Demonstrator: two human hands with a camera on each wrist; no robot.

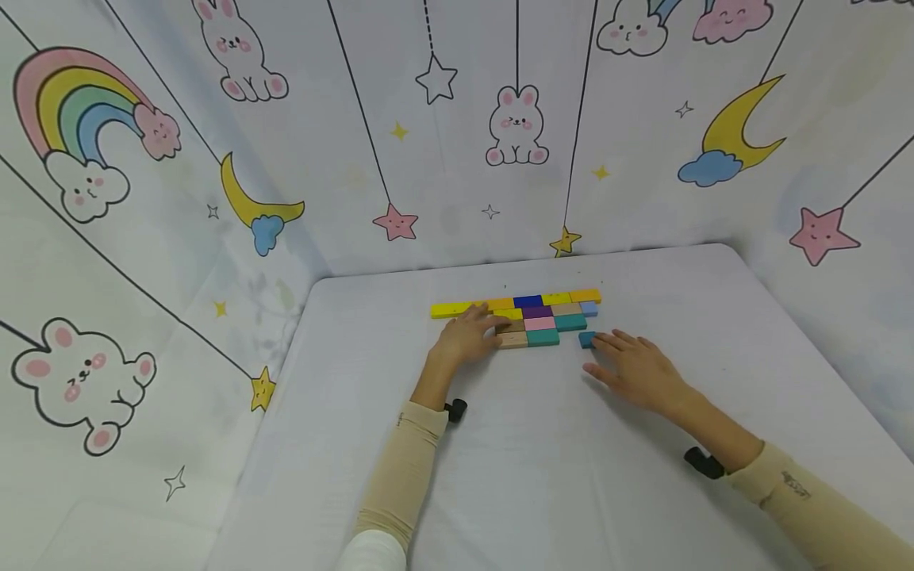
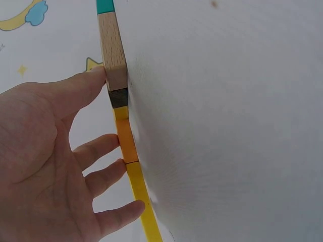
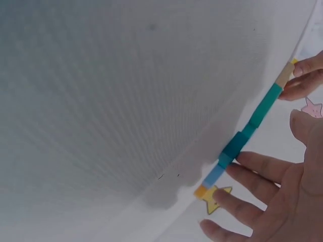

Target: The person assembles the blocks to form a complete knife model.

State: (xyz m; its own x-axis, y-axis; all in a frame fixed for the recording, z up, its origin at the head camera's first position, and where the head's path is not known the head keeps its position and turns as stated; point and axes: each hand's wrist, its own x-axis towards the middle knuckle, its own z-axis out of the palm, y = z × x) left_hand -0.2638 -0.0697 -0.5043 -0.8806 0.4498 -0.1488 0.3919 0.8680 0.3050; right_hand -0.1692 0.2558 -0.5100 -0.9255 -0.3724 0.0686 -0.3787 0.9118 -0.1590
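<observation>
Coloured wooden blocks lie flat in several close rows on the white table. My left hand [image 1: 462,341] rests over the rows' left end, fingers spread and fairly straight. In the left wrist view its thumb touches a plain wood block [image 2: 113,55], and other fingertips reach the orange block [image 2: 128,141] and the long yellow block [image 2: 144,201]. My right hand [image 1: 639,373] touches a small dark teal block [image 1: 587,339] with extended fingertips. That block lies apart, to the right of the green block [image 1: 543,338] in the front row. A pink block [image 1: 539,323] sits mid-pattern.
The white-covered table [image 1: 528,460] stretches toward me in front of the rows. Behind it stands a white cloth backdrop [image 1: 457,174] printed with rabbits, stars and moons. Small black wrist cameras [image 1: 455,410] sit at both sleeves.
</observation>
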